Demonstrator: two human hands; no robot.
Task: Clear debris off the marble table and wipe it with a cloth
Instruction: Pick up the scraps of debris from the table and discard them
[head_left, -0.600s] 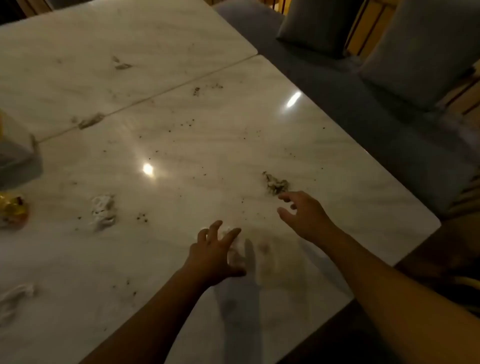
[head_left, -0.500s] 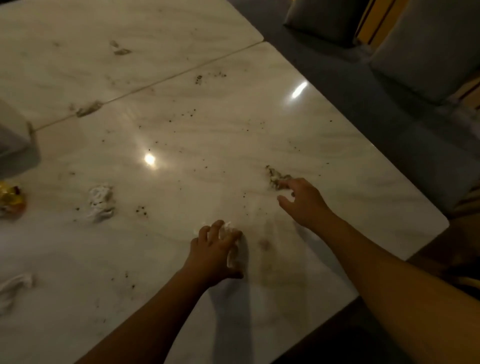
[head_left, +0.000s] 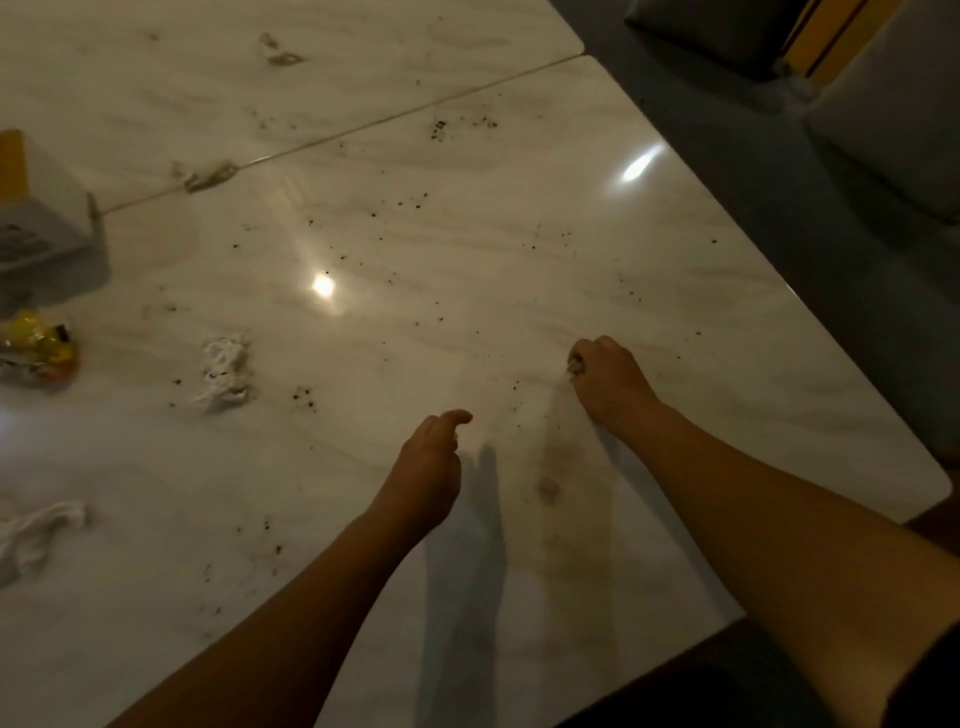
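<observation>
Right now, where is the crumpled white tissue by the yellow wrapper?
Head view, left side: the crumpled white tissue lies between the yellow wrapper and the left hand, apart from both.

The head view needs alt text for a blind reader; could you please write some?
The person's right hand grips a clump of debris on a crumb-speckled marble table, while the left hand is curled round a barely visible white scrap. A crumpled tissue, a yellow wrapper and a box lie farther left.

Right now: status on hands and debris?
Left hand curled on white scrap. Right hand pinching debris clump. Crumpled tissue, yellow wrapper, crumbs left on marble table.
</observation>
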